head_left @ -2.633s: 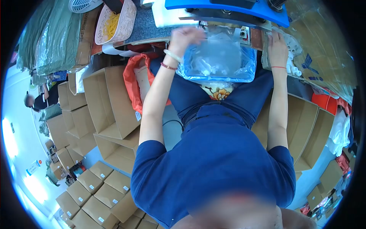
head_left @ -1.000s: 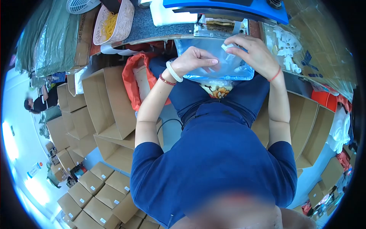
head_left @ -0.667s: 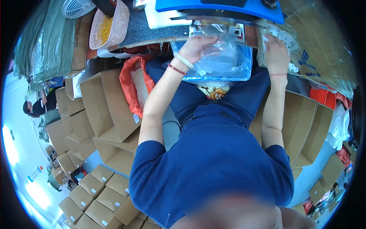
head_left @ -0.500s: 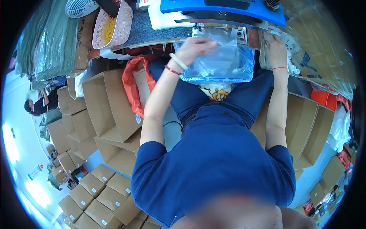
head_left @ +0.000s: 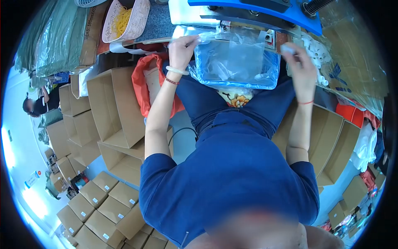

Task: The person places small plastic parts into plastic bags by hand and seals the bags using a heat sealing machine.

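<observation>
My left hand [head_left: 181, 53] is closed in a pinch on the edge of a clear plastic bag [head_left: 206, 37] at the front of the bench. My right hand [head_left: 302, 68] holds a small white plastic piece [head_left: 287, 49] between thumb and fingers, beside a pile of similar white pieces [head_left: 317, 52]. Between the hands, a blue tray [head_left: 232, 84] rests at my lap with clear plastic bags [head_left: 236, 64] in it. Just beyond the tray is a blue machine [head_left: 265, 11] with a metal bar and a spring.
A white basket [head_left: 139, 23] with yellow rubber bands stands at the back left. Open cardboard boxes [head_left: 120, 110] flank me, beside a red bag [head_left: 141, 85]. Stacked boxes [head_left: 99, 207] cover the floor lower left. Another person [head_left: 41, 103] is at far left.
My left hand has moved left, away from the middle of the tray. The right hand has lifted off the pile of white pieces with one in its fingers.
</observation>
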Motion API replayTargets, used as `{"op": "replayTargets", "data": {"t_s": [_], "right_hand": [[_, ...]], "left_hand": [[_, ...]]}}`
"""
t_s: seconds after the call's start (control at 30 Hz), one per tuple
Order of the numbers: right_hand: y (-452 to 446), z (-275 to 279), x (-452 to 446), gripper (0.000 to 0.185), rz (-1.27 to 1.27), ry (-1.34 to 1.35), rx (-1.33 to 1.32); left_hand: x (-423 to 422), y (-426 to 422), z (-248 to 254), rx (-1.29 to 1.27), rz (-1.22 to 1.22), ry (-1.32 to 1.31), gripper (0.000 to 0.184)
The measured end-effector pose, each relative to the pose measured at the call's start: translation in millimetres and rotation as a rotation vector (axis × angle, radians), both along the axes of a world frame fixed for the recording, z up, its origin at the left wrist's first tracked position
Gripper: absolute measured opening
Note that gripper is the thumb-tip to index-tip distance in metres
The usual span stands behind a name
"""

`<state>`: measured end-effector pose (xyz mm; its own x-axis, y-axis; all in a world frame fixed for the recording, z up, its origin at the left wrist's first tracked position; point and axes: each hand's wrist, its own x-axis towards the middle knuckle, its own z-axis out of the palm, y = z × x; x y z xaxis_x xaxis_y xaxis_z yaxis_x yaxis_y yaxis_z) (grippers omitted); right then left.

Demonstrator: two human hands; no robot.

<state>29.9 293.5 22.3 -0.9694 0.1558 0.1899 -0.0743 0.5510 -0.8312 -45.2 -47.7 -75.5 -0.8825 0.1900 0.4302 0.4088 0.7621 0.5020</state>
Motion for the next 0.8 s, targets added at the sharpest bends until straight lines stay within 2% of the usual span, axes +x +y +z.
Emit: {"op": "replayTargets", "data": {"t_s": [0.07, 0.13, 0.23, 0.27, 0.3, 0.33, 0.4, 0.47, 0.53, 0.57, 0.6, 0.63, 0.67, 0.7, 0.73, 0.77, 0.8], "right_hand": [[-32, -12, 8, 0.027, 0.137, -0.037, -0.134], [-52, -14, 7, 0.026, 0.198, -0.058, -0.183], [-60, 23, -2, 0.026, 0.211, 0.23, -0.165], [-61, 23, -4, 0.026, 0.206, 0.236, -0.161], [-62, 24, -7, 0.027, 0.236, 0.291, -0.079], [-62, 24, -9, 0.028, 0.271, 0.343, 0.003], [-58, 25, -14, 0.026, 0.314, 0.267, 0.022], [-44, 33, -21, 0.024, 0.465, 0.179, 0.31], [-36, 29, -26, 0.028, 0.524, 0.117, 0.338], [-35, 26, -29, 0.029, 0.56, -0.042, 0.315], [-34, 20, -33, 0.03, 0.598, -0.202, 0.291], [-32, 4, -40, 0.032, 0.555, -0.145, 0.138], [-25, -6, -44, 0.032, 0.554, -0.143, 0.138], [-19, -10, -46, 0.032, 0.357, -0.078, 0.255], [-11, -13, -49, 0.032, 0.16, -0.012, 0.372], [2, -17, -50, 0.032, 0.094, -0.031, 0.402], [9, -10, -42, 0.032, -0.033, -0.032, 0.541]], "left_hand": [[10, 9, 15, 0.421, 0.053, -0.439, 0.015], [20, 22, 35, 0.506, -0.021, -0.513, 0.019], [38, 42, 60, 0.523, -0.04, -0.684, 0.016], [40, 48, 61, 0.625, -0.115, -0.709, 0.019], [40, 53, 63, 0.729, -0.19, -0.724, 0.023], [40, 57, 64, 0.688, -0.217, -0.683, 0.02], [37, 58, 74, 0.635, -0.262, -0.734, 0.019], [39, 58, 74, 0.569, -0.309, -0.811, 0.018], [34, 59, 68, 0.667, -0.501, -1.114, 0.021], [30, 58, 64, 0.73, -0.547, -1.275, 0.024], [28, 60, 52, 0.726, -0.554, -1.271, 0.024], [27, 64, 39, 0.883, -0.525, -1.331, 0.023], [23, 68, 25, 1.041, -0.49, -1.389, 0.022], [17, 76, 18, 1.225, -0.429, -1.463, 0.023], [5, 82, 10, 1.246, -0.403, -1.43, 0.025], [-2, 87, 2, 1.268, -0.376, -1.404, 0.027], [-6, 95, 12, 1.335, -0.334, -1.42, 0.029]]}}
